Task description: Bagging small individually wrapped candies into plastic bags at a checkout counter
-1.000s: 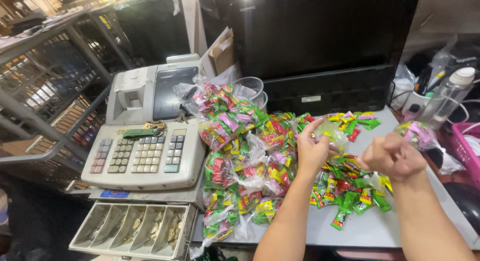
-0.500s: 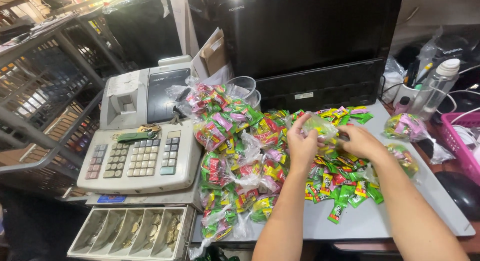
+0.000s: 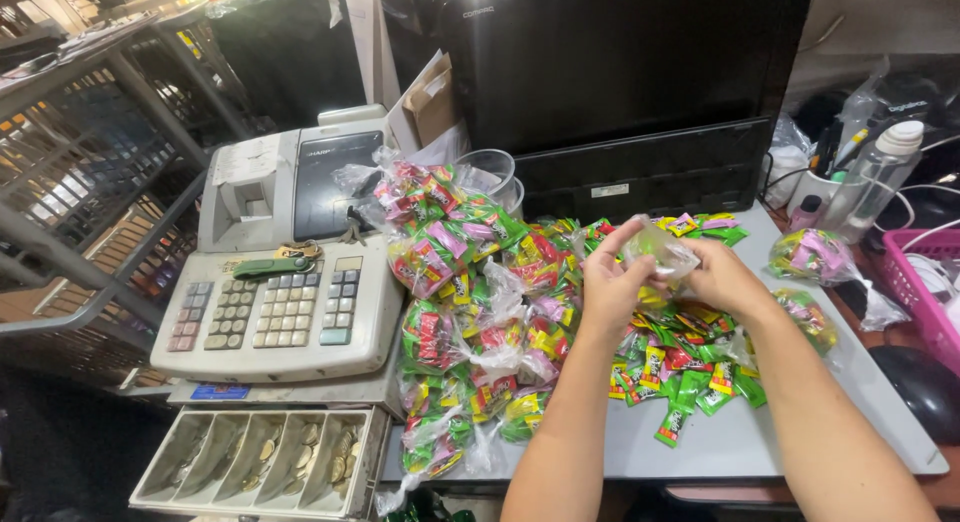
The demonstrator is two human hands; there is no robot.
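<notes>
Coin drawer [image 3: 255, 462]: open below the desk's front-left corner, coins in the slots.
Forearms: both reach in from the near edge, angled up and inward.
Loose candies [image 3: 690, 367]: green, red and yellow wrappers spread mid-desk, under the hands.
Left hand [image 3: 612, 287]: raised, fingers pinching the clear bag's left side.
Right hand [image 3: 722, 277]: curled, gripping the bag's right side.
Clear bag [image 3: 665, 250]: held between both hands, above the candies.
Filled bags [image 3: 465, 312]: heaped left of the hands.
Cash register [image 3: 285, 272]: left edge.
Monitor [image 3: 625, 72]: back edge.
</notes>
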